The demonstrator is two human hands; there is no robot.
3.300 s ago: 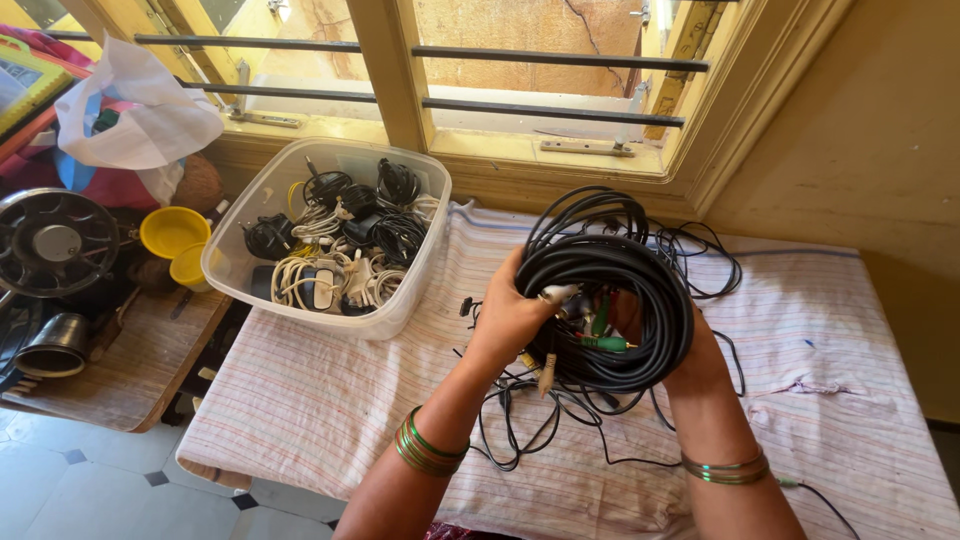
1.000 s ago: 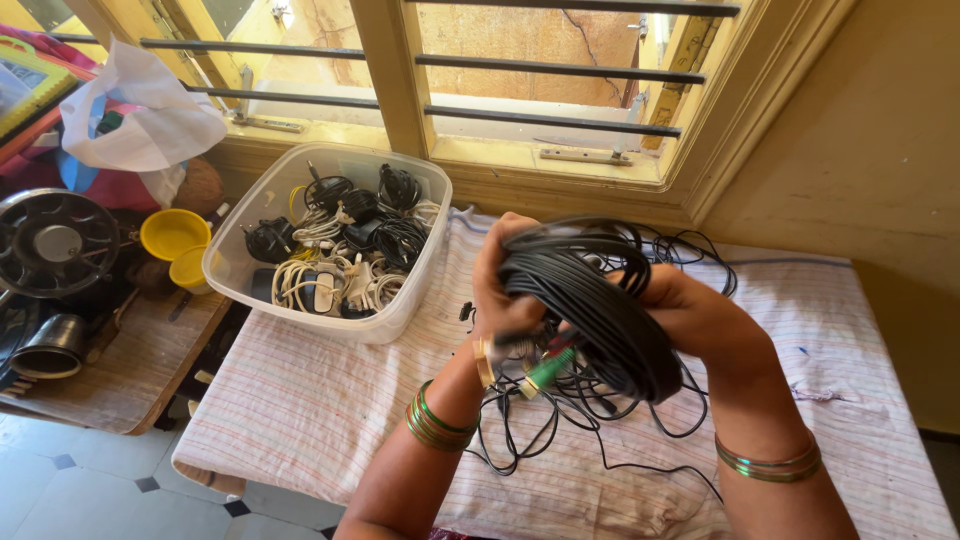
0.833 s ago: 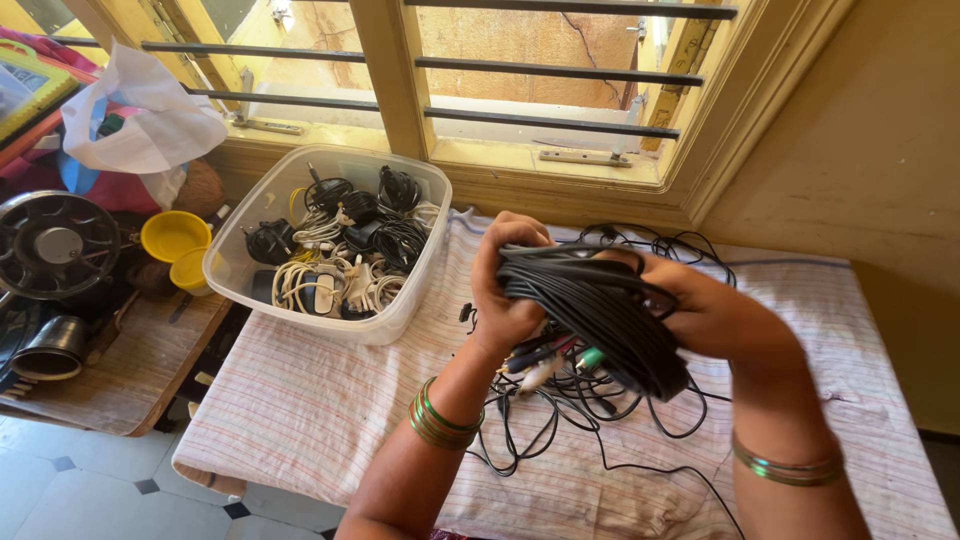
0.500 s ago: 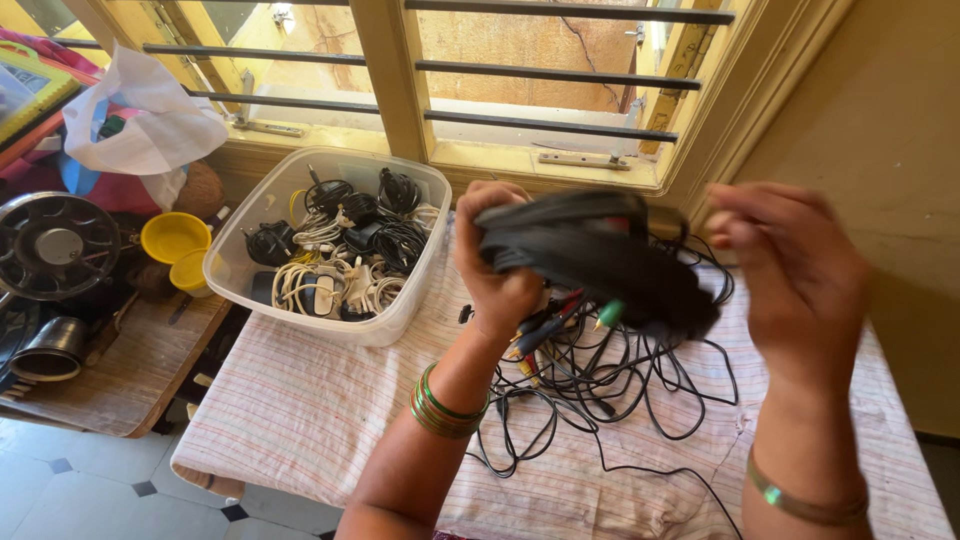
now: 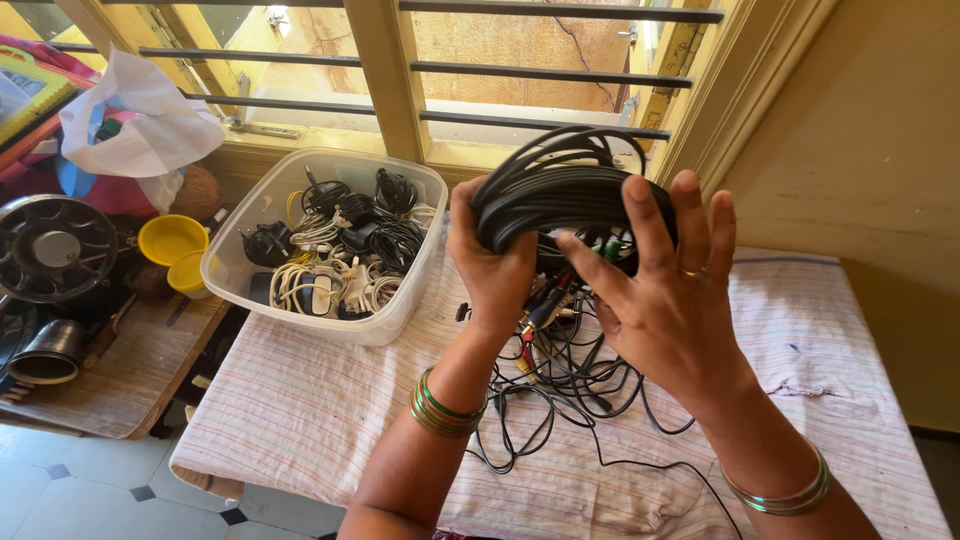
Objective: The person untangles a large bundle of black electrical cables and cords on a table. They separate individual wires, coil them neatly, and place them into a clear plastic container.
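Note:
My left hand (image 5: 492, 268) grips the left side of a thick coil of black cable (image 5: 560, 195), held up above the table. Coloured plugs, red and green among them, hang from the coil below the hand. My right hand (image 5: 665, 290) is spread with fingers apart, its fingertips reaching onto the coil's right side. Loose black cable (image 5: 560, 400) lies tangled on the striped cloth (image 5: 320, 400) under both hands.
A clear plastic tub (image 5: 240, 262) of bundled black and white cables and adapters stands at the left of the table. Behind is a barred window (image 5: 420, 70). A white bag (image 5: 140, 115), yellow bowls (image 5: 172, 238) and a black fan (image 5: 50, 250) sit on a lower wooden surface to the left.
The coil was turned and lifted higher. My right hand let go and swung out half a second ago, and has now come back to the coil with spread fingers.

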